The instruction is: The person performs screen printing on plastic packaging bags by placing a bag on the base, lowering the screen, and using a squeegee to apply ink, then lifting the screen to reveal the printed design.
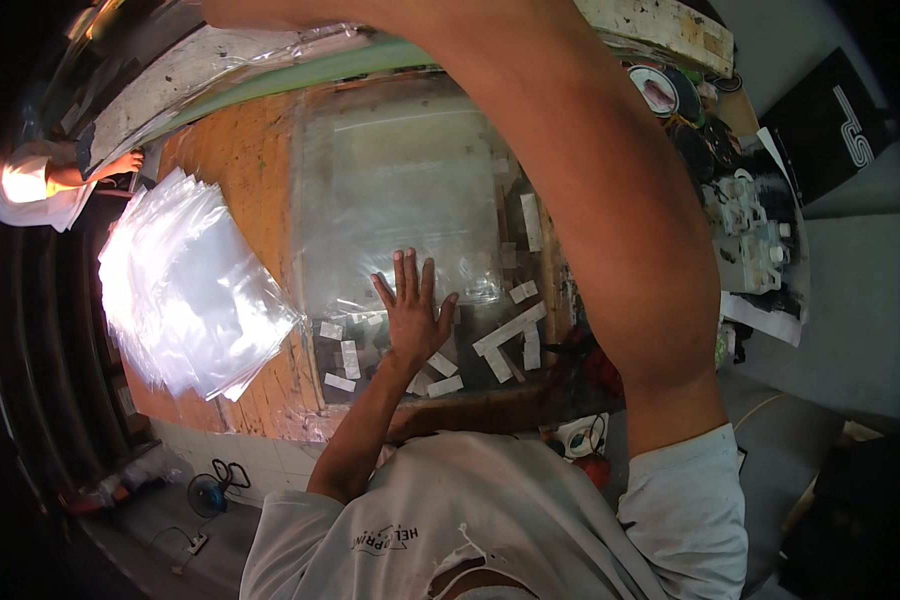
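Left hand [410, 310] flat on the desk, fingers spread, palm pressing the near edge of a large clear plastic sheet [400, 200] spread over the dark glassy work panel [530, 350] — nothing clenched, just weight holding the film down. Right arm [590, 200] stretched up and across toward the far edge; right hand out of view past the top rim, so its grip cannot be told. Film looking thin, light, limp and slippery, likely to slide, crease or cling — best pinned by a flat palm or pinched at a corner or edge, not bunched in the middle. Beside it on the left, on the orange wooden desk [240, 170], a fanned stack of clear plastic bags [190, 290], just as slick. Short white tape strips [510, 328] stuck about the panel near the left hand. Off right, a cluttered mass of white parts and dark tools [745, 235], well apart. Far left, another person's hand [125, 162] and white sleeve at the desk's end. Right arm hiding much of the sheet's right side.
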A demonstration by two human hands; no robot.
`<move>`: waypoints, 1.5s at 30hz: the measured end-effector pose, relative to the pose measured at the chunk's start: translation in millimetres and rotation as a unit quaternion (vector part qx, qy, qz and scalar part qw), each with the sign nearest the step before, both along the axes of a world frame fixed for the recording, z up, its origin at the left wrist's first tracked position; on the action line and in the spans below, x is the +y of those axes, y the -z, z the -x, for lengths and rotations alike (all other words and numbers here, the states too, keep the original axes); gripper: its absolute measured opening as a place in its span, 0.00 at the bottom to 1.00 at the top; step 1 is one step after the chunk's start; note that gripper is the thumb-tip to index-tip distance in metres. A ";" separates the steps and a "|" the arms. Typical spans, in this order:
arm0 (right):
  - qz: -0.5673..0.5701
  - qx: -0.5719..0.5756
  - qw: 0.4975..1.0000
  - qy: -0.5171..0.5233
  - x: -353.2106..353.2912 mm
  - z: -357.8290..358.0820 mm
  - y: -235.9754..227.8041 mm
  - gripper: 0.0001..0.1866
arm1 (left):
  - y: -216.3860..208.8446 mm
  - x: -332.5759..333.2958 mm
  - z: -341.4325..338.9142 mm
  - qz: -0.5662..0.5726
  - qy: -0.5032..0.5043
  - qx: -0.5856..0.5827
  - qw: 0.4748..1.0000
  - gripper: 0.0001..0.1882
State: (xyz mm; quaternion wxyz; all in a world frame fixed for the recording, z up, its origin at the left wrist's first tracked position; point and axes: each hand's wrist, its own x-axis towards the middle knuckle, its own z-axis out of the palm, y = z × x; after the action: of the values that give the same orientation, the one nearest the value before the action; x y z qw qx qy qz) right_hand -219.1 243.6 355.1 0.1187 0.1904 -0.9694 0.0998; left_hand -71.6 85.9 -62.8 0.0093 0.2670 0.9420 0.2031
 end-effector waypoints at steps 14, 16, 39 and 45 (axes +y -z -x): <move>0.104 -0.113 0.983 0.103 -24.4 4.9 -1.6 0.21 | -4.3 -7.7 -4.8 -0.031 -0.003 -0.015 0.999 0.37; 0.103 -0.117 0.983 0.100 -25.2 5.0 -8.9 0.22 | -16.6 -14.5 -3.8 -0.077 -0.019 -0.024 0.997 0.37; 0.017 -0.093 0.989 0.110 -81.2 -174.7 352.0 0.41 | -38.9 -96.2 -66.7 -0.636 -0.394 -0.527 0.404 0.50; 0.013 0.004 0.996 0.092 -77.2 -160.3 364.2 0.40 | -55.6 -87.7 -65.3 -0.620 -0.390 -0.524 0.435 0.54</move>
State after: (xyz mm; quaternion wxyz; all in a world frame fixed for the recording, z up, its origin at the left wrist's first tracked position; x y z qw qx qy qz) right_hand -58.9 166.4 -9.1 0.1342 0.0991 -0.9809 0.0997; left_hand -6.3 -1.7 -7.2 0.2525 -0.3517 0.3836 0.8157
